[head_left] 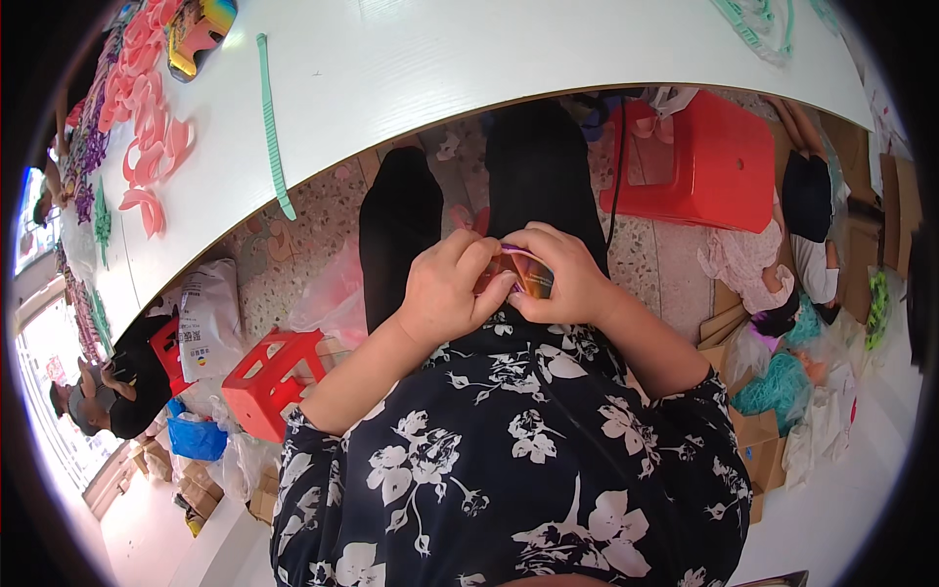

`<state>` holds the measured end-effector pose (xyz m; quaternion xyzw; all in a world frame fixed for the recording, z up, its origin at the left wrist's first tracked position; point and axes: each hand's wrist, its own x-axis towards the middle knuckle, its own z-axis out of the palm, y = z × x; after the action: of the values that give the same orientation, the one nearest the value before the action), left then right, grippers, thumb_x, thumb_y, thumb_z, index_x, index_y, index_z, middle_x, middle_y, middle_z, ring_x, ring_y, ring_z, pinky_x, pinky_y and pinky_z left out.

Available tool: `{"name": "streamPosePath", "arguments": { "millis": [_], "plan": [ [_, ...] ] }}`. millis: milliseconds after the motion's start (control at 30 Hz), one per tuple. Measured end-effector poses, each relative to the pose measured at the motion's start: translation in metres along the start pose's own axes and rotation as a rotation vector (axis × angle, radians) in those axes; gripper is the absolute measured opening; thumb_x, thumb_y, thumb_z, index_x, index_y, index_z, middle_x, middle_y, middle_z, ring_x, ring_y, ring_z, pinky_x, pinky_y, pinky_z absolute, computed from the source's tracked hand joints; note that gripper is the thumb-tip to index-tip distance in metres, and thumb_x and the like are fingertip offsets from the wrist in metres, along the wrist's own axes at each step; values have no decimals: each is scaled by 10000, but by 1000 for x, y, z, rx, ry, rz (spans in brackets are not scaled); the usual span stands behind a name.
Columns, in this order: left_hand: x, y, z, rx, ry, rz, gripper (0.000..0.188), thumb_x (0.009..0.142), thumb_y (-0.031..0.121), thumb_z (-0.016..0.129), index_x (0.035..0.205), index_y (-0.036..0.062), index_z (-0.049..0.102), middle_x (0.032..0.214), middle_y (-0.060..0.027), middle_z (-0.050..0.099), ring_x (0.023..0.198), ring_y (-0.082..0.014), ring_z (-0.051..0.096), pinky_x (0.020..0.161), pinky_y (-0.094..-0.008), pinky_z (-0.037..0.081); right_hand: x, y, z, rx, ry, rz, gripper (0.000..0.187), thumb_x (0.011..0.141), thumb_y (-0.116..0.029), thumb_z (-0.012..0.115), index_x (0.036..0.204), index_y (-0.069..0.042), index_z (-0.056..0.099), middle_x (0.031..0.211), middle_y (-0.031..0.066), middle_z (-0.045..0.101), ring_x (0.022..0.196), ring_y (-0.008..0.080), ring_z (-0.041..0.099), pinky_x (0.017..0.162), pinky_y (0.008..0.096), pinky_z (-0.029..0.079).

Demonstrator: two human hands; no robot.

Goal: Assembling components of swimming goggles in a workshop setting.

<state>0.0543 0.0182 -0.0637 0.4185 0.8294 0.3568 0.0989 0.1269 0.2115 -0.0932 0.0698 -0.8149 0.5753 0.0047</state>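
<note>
In front of my lap, my left hand (445,289) and my right hand (562,279) come together around a small glossy printed card (534,275) in orange, brown and dark tones. Something purple shows along the card's edges; I cannot make out what it is. Thumbs and fingers of both hands pinch the card from its two sides and cover part of it. On the white table (391,59) beyond my knees lies a mint-green ribbed strap (272,127). A colourful folded card (199,37) sits at the table's far left, beside a heap of pink straps (147,127).
Red plastic stools stand under the table at right (709,161) and at left (269,382). A white sack (210,318) leans near the left one. More green straps (758,29) lie far right on the table. Other people sit at both sides; cardboard boxes (758,440) and teal bundles (778,391) crowd the right.
</note>
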Motion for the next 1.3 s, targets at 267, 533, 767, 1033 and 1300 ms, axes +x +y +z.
{"name": "streamPosePath", "arguments": {
  "millis": [267,533,767,1033,1300],
  "plan": [
    [-6,-15,16,-144,-71,-153,191,879,110,648,1035,15,593,886,-148,647,726,-320,656,653,-371,541,-1,21,21,-7,60,-55,446,592,-207,769,968,-37,600,824,115,567,722,325,602,628,399,493],
    [-3,-16,17,-154,-93,-294,246,897,153,661,1079,4,586,901,-161,656,780,-329,676,696,-371,549,7,23,15,-26,39,-89,463,582,-139,749,1002,-1,613,803,121,564,684,307,577,611,373,478],
    [-15,-10,-19,-356,-250,-282,588,873,224,736,1355,-15,500,1106,-193,606,996,-308,643,852,-372,515,-2,4,-4,-14,-8,128,505,682,-250,827,1098,-22,657,891,99,628,814,269,613,757,353,491],
    [-37,-3,-29,-409,-360,-267,733,824,293,798,1397,-13,457,1306,-255,553,1183,-396,567,993,-426,475,-35,-10,-8,174,-164,251,666,768,-276,809,1325,-17,551,1216,157,595,1136,290,590,983,371,455],
    [-49,-2,-26,-388,-327,-204,753,814,283,806,1400,-25,449,1262,-246,577,1157,-384,581,983,-401,481,-55,-10,-1,194,-185,279,734,831,-254,777,1444,-12,453,1321,183,557,1237,288,548,1056,369,408]
  ]
}}
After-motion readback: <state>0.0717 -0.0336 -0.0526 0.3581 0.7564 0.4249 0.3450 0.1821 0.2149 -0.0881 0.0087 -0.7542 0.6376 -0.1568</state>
